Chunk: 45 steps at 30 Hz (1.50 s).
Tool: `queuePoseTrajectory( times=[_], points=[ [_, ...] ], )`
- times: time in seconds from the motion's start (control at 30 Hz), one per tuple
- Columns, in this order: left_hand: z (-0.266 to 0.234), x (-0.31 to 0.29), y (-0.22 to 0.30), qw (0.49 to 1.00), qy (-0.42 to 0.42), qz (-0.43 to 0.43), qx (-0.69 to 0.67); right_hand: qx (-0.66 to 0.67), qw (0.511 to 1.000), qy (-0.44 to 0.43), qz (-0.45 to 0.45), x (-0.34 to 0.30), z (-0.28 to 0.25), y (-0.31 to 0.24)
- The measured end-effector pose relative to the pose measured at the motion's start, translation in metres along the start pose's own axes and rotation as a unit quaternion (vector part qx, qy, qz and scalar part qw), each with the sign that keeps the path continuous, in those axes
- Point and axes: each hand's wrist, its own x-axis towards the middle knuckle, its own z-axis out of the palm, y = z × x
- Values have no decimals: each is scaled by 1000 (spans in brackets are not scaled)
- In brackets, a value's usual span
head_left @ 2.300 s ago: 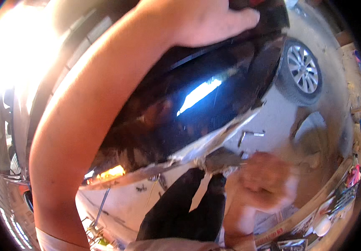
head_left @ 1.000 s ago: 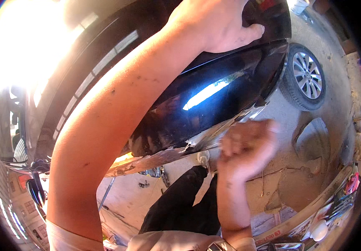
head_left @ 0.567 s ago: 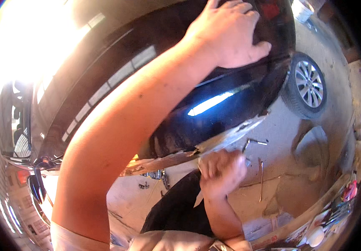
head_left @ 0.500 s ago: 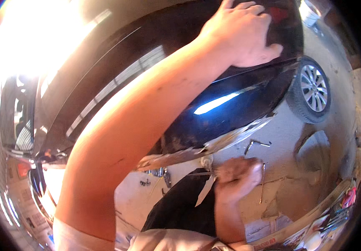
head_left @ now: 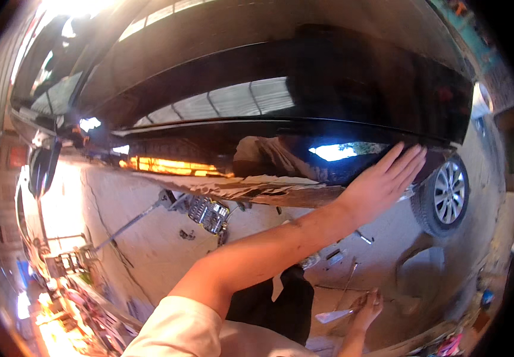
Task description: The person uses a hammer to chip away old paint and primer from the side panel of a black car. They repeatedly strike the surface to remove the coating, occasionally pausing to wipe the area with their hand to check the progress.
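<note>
My left hand (head_left: pixel 385 178) lies with fingers stretched out on the glossy black side panel (head_left: pixel 292 157) of a car, close to its front end. Beneath the palm, the panel's lower edge (head_left: pixel 257 189) looks rough, pale and brownish. My right hand (head_left: pixel 369 306) is low, near my body and apart from the car. Its fingers are closed on a putty knife (head_left: pixel 334 316), whose flat pale blade points left. The handle is mostly hidden in the fist.
A loose wheel (head_left: pixel 449 190) stands by the car's front. On the floor are an opened socket set (head_left: pixel 208 214), a jack with a long handle (head_left: pixel 129 221) and a thin wrench (head_left: pixel 350 275). A cluttered shelf (head_left: pixel 93 303) stands at the lower left.
My left hand has come down from the upper bodywork onto the side panel. The right hand has drawn back, lower and away from the panel's edge. The view has shifted too.
</note>
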Motion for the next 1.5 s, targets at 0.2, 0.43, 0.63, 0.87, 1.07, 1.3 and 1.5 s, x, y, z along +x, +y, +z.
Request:
queuePoseTrajectory(
  times=[0.2,0.43,0.63,0.87,1.07,1.3,1.5],
  points=[
    [6,-117,-9,998,3,-17,68,-168,980,-108,-13,-3,-16,-25],
    [3,-202,-16,990,-29,-123,59,-301,923,-198,-132,15,-33,-82],
    [-13,-220,-5,919,61,-380,-86,-408,857,-250,-193,20,-37,-105],
    [-18,-217,7,863,216,-443,-114,-202,838,-419,-285,-32,126,-167],
    [-60,-238,-62,828,304,-459,-106,-144,696,-560,-427,-98,290,-201],
    [-94,-237,-219,819,263,-508,38,-42,574,-690,-439,-171,368,-221],
    [-81,-237,-220,828,290,-480,-27,-257,577,-525,-571,-123,365,-170]
  ],
)
